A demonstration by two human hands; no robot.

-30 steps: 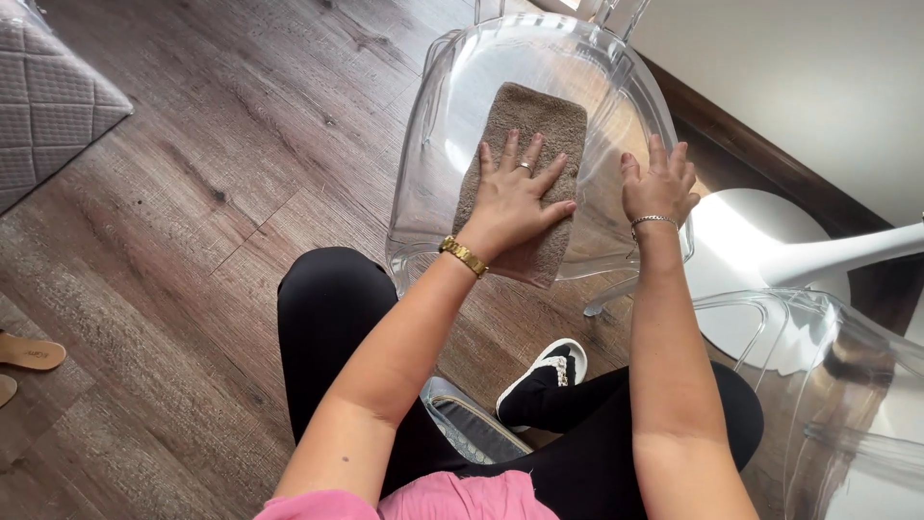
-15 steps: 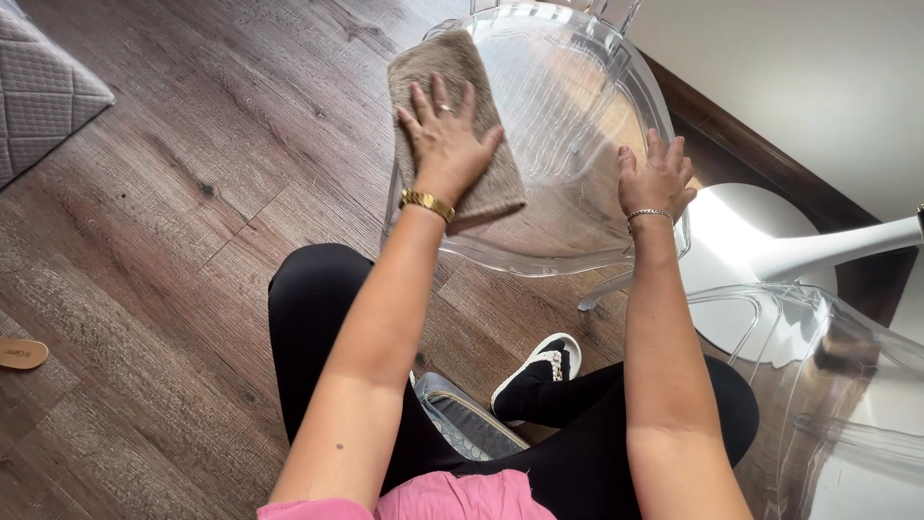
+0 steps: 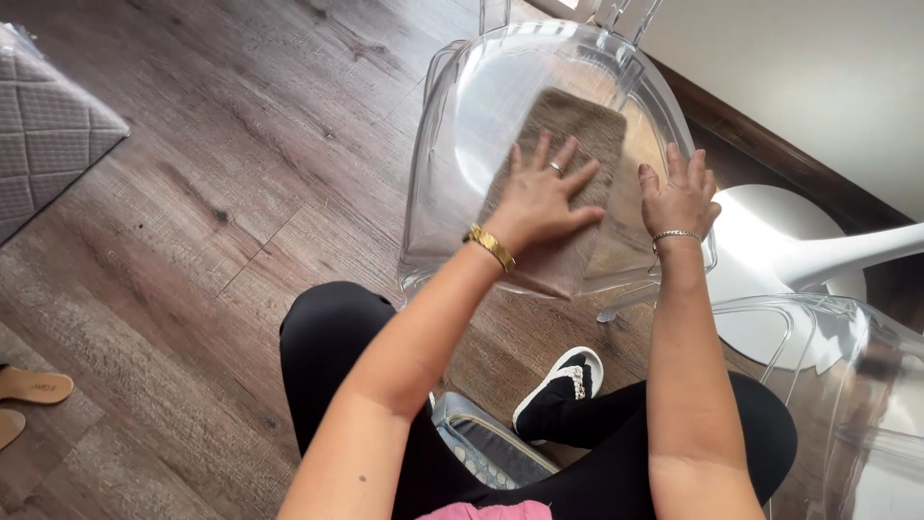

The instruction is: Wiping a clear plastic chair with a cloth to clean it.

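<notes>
- The fingers (image 3: pixel 539 159) of the left hand (image 3: pixel 541 202) are spreading flat and released, pressing a brown cloth (image 3: pixel 568 144) against the seat of a clear plastic chair (image 3: pixel 462 106); nothing is being clenched.
- The right hand (image 3: pixel 679 197) is resting on the chair's right rim, fingers extended and bearing down on the edge rather than wrapping it; whether the thumb is hooking under the rim cannot be told.
- The cloth is lying near the middle of the seat, partly covered by the left palm, its lower end reaching toward the front edge.
- Judgement on the cloth: it is appearing soft, light and limp, so a flat palm is controlling it better than a pinch; it is likely sliding easily on the glossy plastic.
- Judgement on the chair: the shell is appearing rigid, smooth and slippery, probably light enough to shift under pressure; the rim is offering the firmest hold.
- A second clear chair (image 3: pixel 847 385) is standing at lower right, beside a white table base (image 3: pixel 799 260) on the wooden floor (image 3: pixel 192 241).
</notes>
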